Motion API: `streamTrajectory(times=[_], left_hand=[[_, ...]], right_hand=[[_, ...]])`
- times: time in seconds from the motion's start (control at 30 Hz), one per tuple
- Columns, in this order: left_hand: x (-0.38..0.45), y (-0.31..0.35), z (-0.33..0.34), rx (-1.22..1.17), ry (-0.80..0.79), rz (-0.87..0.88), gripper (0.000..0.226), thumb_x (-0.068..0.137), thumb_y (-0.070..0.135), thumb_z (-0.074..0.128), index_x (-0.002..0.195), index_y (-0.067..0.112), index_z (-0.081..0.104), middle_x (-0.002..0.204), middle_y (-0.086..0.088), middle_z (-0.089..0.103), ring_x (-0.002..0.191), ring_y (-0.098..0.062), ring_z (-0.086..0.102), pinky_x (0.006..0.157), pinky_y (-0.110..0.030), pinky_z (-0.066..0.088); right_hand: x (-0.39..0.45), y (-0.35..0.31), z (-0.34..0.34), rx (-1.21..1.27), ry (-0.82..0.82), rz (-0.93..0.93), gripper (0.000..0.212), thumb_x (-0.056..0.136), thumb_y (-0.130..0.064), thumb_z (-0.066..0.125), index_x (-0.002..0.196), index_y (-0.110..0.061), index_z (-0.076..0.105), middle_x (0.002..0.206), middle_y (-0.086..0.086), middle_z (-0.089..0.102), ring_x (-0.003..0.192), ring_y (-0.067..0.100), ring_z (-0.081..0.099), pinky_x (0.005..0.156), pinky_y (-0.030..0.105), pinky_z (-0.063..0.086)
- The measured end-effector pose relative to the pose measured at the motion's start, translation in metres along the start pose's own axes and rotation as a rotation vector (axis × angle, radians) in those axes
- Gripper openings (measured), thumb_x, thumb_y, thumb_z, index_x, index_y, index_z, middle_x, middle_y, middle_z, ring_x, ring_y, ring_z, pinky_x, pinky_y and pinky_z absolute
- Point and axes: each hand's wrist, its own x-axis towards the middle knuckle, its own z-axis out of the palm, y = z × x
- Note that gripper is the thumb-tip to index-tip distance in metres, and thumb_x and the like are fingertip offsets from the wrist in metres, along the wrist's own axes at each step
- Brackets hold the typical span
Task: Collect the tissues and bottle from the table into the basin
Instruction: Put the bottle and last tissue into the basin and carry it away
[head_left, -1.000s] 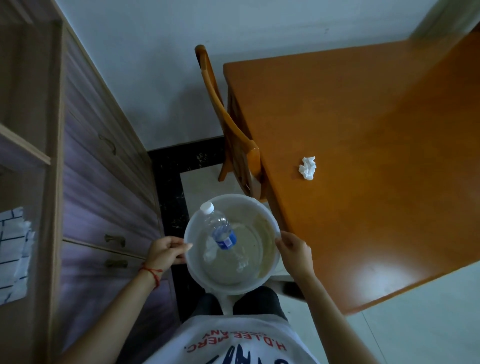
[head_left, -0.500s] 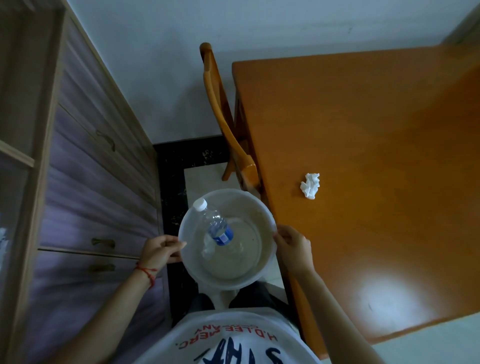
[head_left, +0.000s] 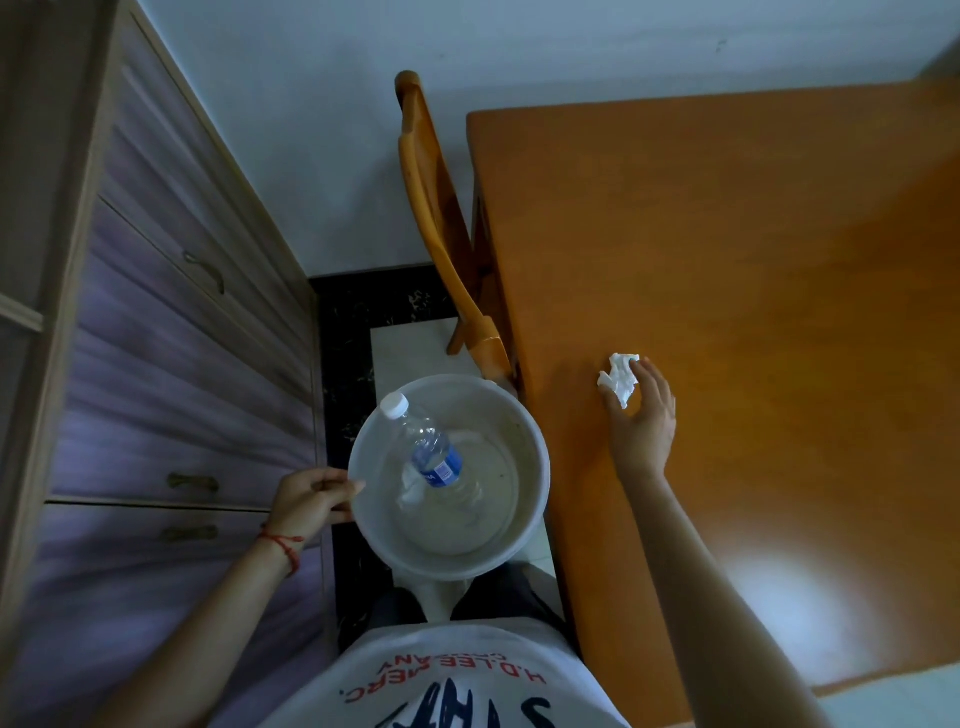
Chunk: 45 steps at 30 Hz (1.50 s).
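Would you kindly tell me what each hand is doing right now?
Left hand: closed on the basin rim.
Right hand: open, fingers touching the crumpled tissue, no grip yet.

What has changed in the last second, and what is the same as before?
The right hand let go of the basin rim and reached out over the table to the crumpled tissue; its fingers now touch the tissue, but a closed grip is not visible. The left hand holds the rim as before, and the bottle lies in the basin unchanged.

Table (head_left: 753, 260) top bare all around crumpled tissue (head_left: 617, 383); open approach from every side. Chair (head_left: 441, 234) backrest flanks table's left edge, beside basin (head_left: 540, 467).
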Motion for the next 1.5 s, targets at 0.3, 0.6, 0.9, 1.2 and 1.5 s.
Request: streamTrajectory(times=[0.3, 0.6, 0.9, 1.2, 1.5], left_hand=[[0.000, 0.000, -0.002, 0.018, 0.020, -0.011, 0.025, 0.079, -0.009, 0.061, 0.101, -0.021, 0.056, 0.075, -0.014, 0.061, 0.047, -0.016, 0.063, 0.040, -0.015, 0.050], [0.002, -0.003, -0.001, 0.024, 0.026, -0.009, 0.026, 0.079, -0.008, 0.062, 0.102, -0.019, 0.056, 0.076, -0.014, 0.062, 0.041, -0.005, 0.062, 0.040, -0.014, 0.049], [0.000, -0.004, -0.002, -0.025, 0.007, -0.014, 0.009, 0.079, -0.007, 0.062, 0.089, -0.008, 0.061, 0.075, -0.015, 0.062, 0.042, -0.006, 0.063, 0.042, -0.017, 0.053], [-0.006, -0.012, -0.010, -0.046, 0.006, 0.004, 0.010, 0.078, -0.003, 0.065, 0.086, -0.005, 0.061, 0.075, -0.015, 0.062, 0.063, -0.026, 0.060, 0.043, -0.019, 0.054], [-0.013, -0.034, -0.033, -0.036, -0.020, 0.009, 0.007, 0.078, -0.002, 0.066, 0.081, -0.002, 0.060, 0.074, -0.016, 0.062, 0.060, -0.025, 0.060, 0.043, -0.020, 0.054]], right_hand=[[0.017, 0.010, 0.012, -0.067, -0.132, 0.030, 0.042, 0.090, -0.016, 0.056, 0.130, -0.009, 0.049, 0.141, 0.008, 0.047, 0.131, 0.024, 0.036, 0.105, 0.032, 0.030], [0.009, 0.019, 0.009, -0.036, -0.051, 0.033, 0.025, 0.086, -0.007, 0.058, 0.110, -0.001, 0.064, 0.109, 0.017, 0.063, 0.101, 0.032, 0.057, 0.081, 0.032, 0.043], [-0.027, -0.019, 0.010, 0.177, -0.022, -0.022, 0.020, 0.079, -0.012, 0.070, 0.099, -0.010, 0.069, 0.090, -0.004, 0.063, 0.074, -0.003, 0.056, 0.059, -0.002, 0.040], [-0.092, -0.036, 0.030, 0.175, -0.348, -0.129, 0.031, 0.078, -0.016, 0.071, 0.108, -0.013, 0.065, 0.098, -0.005, 0.064, 0.086, 0.006, 0.063, 0.067, 0.004, 0.046], [-0.132, -0.023, 0.028, -0.009, -0.344, -0.144, 0.047, 0.080, -0.027, 0.069, 0.123, -0.014, 0.056, 0.129, 0.004, 0.057, 0.122, 0.017, 0.048, 0.102, 0.024, 0.035]])
